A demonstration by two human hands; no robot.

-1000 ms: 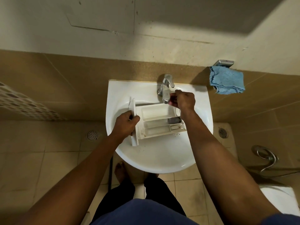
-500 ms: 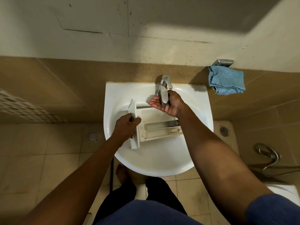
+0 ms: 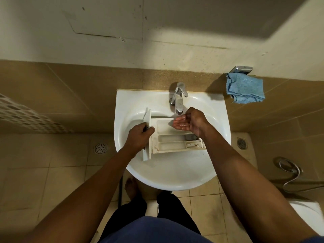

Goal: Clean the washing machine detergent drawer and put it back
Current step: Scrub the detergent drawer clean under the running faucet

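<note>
Left hand (image 3: 139,135) grips drawer (image 3: 175,139); right hand (image 3: 190,122) cupped, palm up.

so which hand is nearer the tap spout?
Right. The right hand is cupped, palm up, just below the tap spout; the left hand grips the detergent drawer front, farther down-left.

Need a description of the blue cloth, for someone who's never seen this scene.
Find the white sink against the tan tiled wall. Up and right of its tap, a metal holder sits on the wall, and the cloth hangs from it. It is the only crumpled, light-blue thing on that wall.
</note>
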